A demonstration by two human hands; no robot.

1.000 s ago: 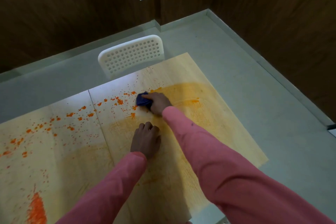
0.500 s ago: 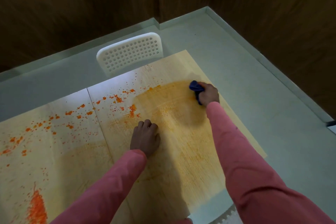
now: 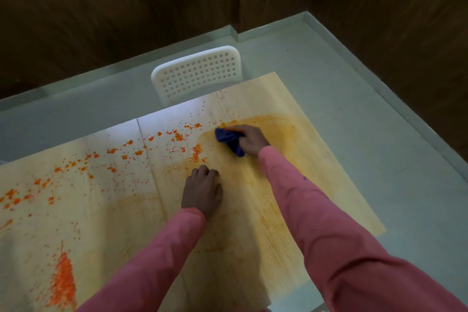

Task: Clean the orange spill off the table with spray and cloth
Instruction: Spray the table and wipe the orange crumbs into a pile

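My right hand (image 3: 250,140) grips cloth (image 3: 230,140) at frame centre, long axis upper-left to lower-right, on the table (image 3: 291,185). Left hand (image 3: 202,193) lies flat, fingers relaxed, beside spill (image 3: 177,138).

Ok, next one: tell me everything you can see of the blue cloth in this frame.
The blue cloth is dark blue, soft-looking fabric, bunched into a crumpled wad rather than spread flat. The right hand grips it from the right, fingers over its top, pressing it on the wooden table. It lies at the left edge of a smeared orange patch, with unwiped orange spots just to its left. Its underside is hidden; any staining cannot be made out.
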